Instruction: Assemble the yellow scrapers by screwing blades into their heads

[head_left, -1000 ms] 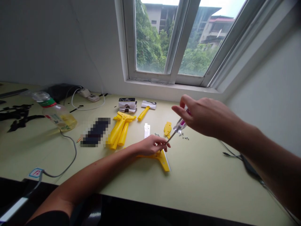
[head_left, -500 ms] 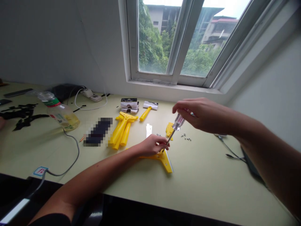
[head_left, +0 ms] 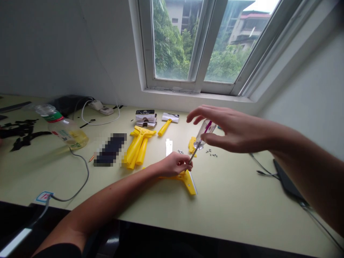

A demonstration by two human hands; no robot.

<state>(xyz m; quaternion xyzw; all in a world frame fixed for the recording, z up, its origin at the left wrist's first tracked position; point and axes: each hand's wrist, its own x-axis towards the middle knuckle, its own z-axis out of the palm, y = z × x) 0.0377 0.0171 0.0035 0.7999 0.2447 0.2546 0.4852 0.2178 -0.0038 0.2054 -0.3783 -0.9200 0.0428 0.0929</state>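
Observation:
A screwdriver (head_left: 202, 135) with a clear, purple-striped handle leans over a yellow scraper (head_left: 189, 183) lying on the table. My left hand (head_left: 177, 165) pinches the lower shaft near the scraper's head; the tip is hidden by the fingers. Around the handle, my right hand (head_left: 223, 130) is loosened: the fingers are spread out and the thumb lies against the handle. Beyond my hands are a yellow plastic part (head_left: 192, 145), a silver metal plate (head_left: 168, 147), and small screws in two groups, one pile (head_left: 181, 152) by the plate and loose screws (head_left: 212, 153) to the right.
Several yellow scraper handles (head_left: 139, 143) are stacked left of my hands. Behind them lie black-and-white packages (head_left: 145, 117) and another yellow scraper (head_left: 165, 127). Further left are a pixelated dark object (head_left: 111, 150), a bottle (head_left: 66, 130) and cables. A black object (head_left: 290, 182) lies at right.
My right hand has opened its fingers from around the screwdriver handle. My left hand keeps its pinch on the shaft. The view has shifted slightly.

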